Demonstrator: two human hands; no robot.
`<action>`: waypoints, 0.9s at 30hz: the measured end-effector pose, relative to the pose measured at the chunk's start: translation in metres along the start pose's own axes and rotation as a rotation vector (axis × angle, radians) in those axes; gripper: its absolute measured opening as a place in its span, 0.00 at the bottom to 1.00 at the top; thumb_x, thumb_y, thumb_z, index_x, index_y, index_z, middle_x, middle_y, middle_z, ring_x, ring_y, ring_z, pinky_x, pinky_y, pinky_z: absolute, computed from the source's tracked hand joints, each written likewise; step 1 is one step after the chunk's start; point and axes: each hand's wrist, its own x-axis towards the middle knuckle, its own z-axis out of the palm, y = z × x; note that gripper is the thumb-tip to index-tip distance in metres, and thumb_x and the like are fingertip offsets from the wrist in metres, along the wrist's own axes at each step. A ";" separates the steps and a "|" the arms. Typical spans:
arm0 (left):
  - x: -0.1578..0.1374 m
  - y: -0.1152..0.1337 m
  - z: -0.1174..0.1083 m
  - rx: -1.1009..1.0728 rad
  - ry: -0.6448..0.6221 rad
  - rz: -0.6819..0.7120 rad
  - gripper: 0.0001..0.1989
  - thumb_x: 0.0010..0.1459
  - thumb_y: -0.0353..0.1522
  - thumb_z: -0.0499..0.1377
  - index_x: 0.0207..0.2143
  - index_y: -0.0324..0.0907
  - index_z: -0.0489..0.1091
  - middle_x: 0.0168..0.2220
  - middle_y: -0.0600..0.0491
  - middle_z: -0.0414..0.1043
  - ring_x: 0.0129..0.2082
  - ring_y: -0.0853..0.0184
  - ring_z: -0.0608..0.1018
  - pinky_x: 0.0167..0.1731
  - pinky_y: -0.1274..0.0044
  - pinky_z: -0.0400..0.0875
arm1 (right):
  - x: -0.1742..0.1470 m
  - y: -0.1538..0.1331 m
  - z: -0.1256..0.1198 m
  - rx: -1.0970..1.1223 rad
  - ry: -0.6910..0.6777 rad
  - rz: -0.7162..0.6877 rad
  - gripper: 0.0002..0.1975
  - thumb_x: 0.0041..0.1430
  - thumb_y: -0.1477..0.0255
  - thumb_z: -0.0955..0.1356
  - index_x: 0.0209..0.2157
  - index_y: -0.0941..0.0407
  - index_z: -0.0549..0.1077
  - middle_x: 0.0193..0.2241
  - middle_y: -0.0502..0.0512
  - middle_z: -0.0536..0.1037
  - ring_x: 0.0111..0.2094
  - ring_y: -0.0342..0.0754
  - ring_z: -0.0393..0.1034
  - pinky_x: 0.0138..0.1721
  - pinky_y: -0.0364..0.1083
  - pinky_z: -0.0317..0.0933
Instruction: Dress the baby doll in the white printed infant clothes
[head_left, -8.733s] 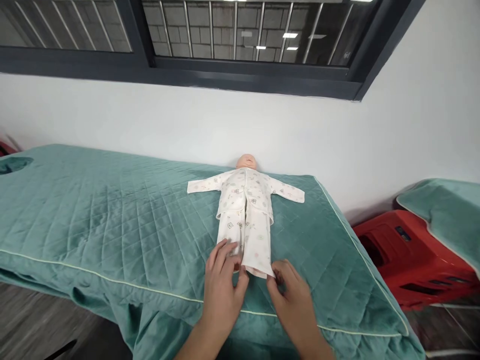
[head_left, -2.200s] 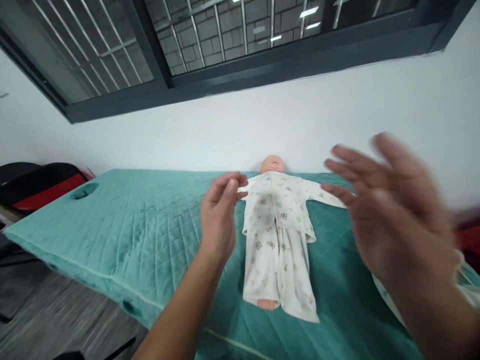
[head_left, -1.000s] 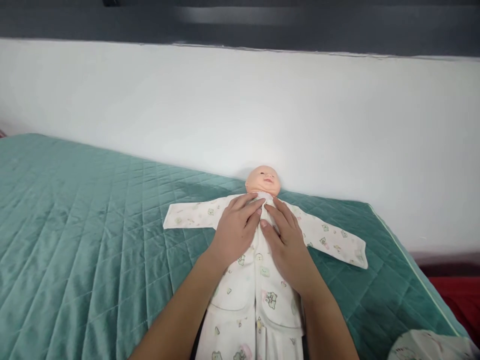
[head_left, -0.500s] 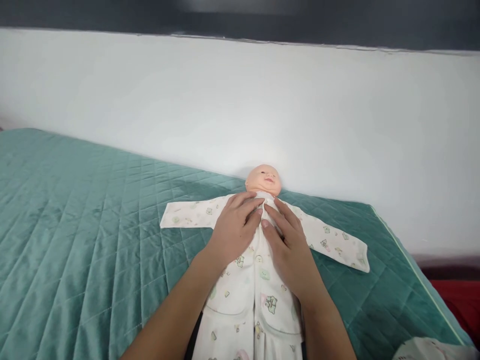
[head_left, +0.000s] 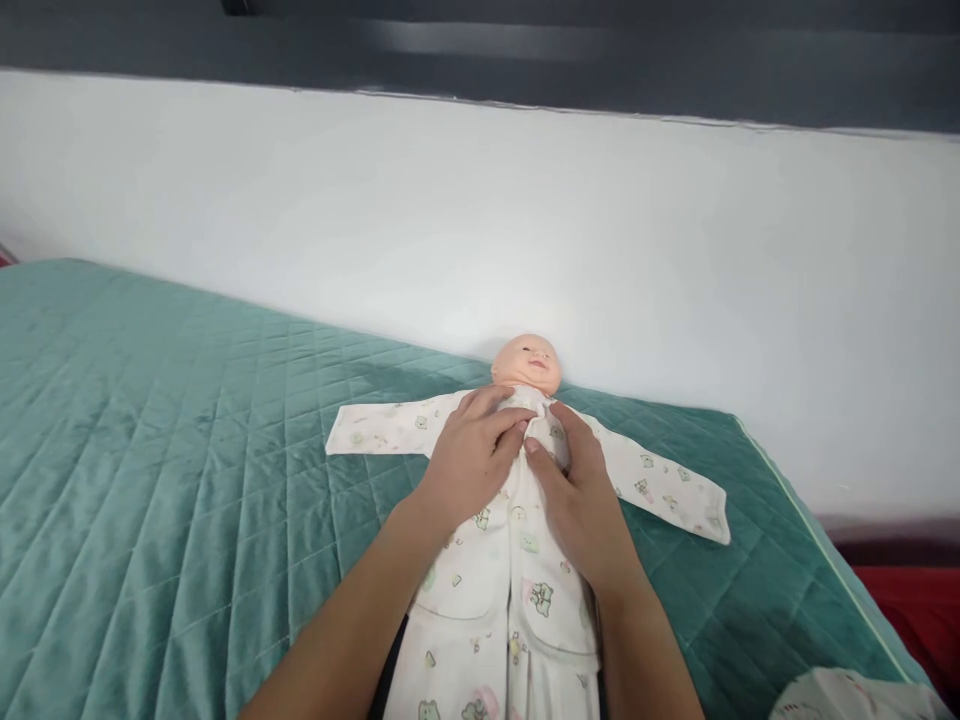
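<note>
A baby doll [head_left: 526,362] lies face up, its head close to the wall. It wears a white baby shirt [head_left: 491,555] printed with small bears, with both sleeves spread outward. Matching white trousers [head_left: 450,685] show below the hem. My left hand [head_left: 469,455] grips the front edge of the shirt near the neck, thumb and fingers bent together. On the other side of the front opening, my right hand [head_left: 581,490] holds the cloth between thumb and fingers. A light button [head_left: 517,514] shows lower on the front. My fingers hide the fastening at the chest.
Green quilted bedding [head_left: 187,480] lies under the doll. A white wall [head_left: 375,220] rises behind it, with a dark band [head_left: 480,60] above. White printed cloth [head_left: 847,697] lies at the lower right, and red fabric [head_left: 915,610] shows beyond the bed edge.
My right fingers have drawn in toward the thumb, and the cloth near the neck is bunched up a little more. The camera view has shifted slightly.
</note>
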 end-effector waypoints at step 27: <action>0.001 -0.009 -0.024 -0.353 -0.224 -0.027 0.08 0.64 0.38 0.57 0.38 0.50 0.77 0.66 0.56 0.62 0.68 0.60 0.63 0.67 0.63 0.60 | -0.004 -0.004 -0.006 0.155 0.015 0.079 0.30 0.59 0.56 0.69 0.62 0.46 0.64 0.62 0.57 0.66 0.59 0.60 0.65 0.55 0.61 0.66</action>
